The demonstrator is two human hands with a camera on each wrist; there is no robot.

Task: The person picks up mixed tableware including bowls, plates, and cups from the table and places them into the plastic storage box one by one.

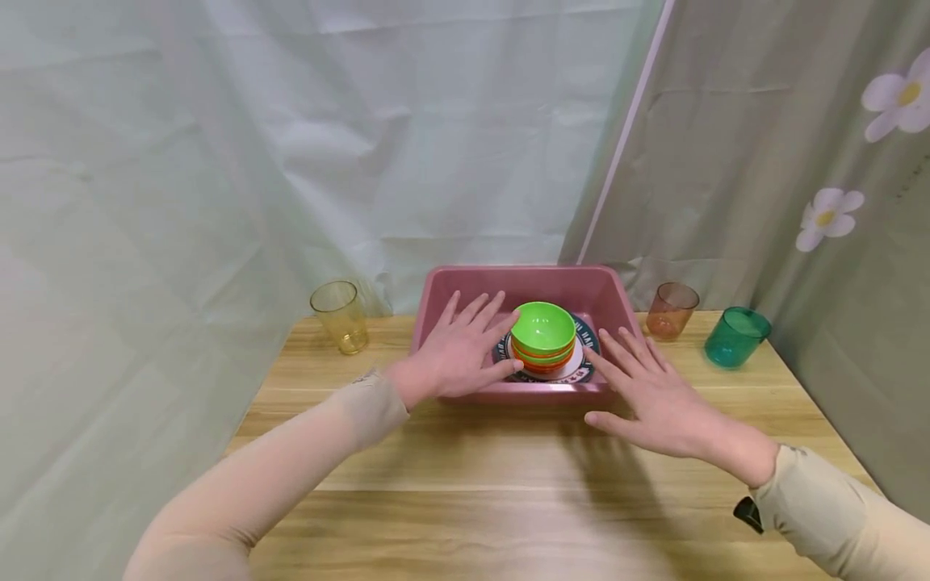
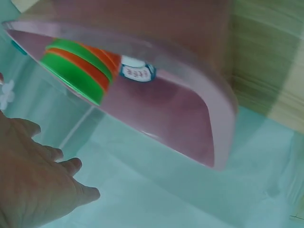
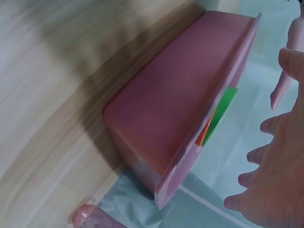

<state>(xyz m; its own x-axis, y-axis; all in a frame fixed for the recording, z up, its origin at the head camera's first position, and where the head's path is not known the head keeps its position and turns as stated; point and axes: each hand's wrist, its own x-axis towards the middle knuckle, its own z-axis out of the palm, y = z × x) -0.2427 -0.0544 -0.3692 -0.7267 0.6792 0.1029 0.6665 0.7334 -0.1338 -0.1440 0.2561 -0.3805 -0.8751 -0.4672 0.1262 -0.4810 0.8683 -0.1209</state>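
Note:
A pink plastic basin [image 1: 523, 392] stands at the back of the wooden table. Inside it, a stack of green and orange bowls [image 1: 543, 329] sits on a round plate [image 1: 581, 363] with a dark lettered rim; the top bowl is green. My left hand [image 1: 465, 347], fingers spread and straight, is over the basin's left part, its fingertips beside the bowls in the head view. The right hand [image 1: 654, 395] reaches over the basin's front right corner, fingers likewise spread. Neither hand holds anything. The left wrist view shows the bowls [image 2: 78, 66] tilted in frame, past the basin's rim [image 2: 142, 47].
A yellow clear cup [image 1: 340, 319] stands left of the basin. To the right are a reddish-brown clear cup [image 1: 672, 311] and a teal cup [image 1: 736, 337], which leans. Pale curtains [image 1: 436, 145] hang behind the wooden table [image 1: 494, 500].

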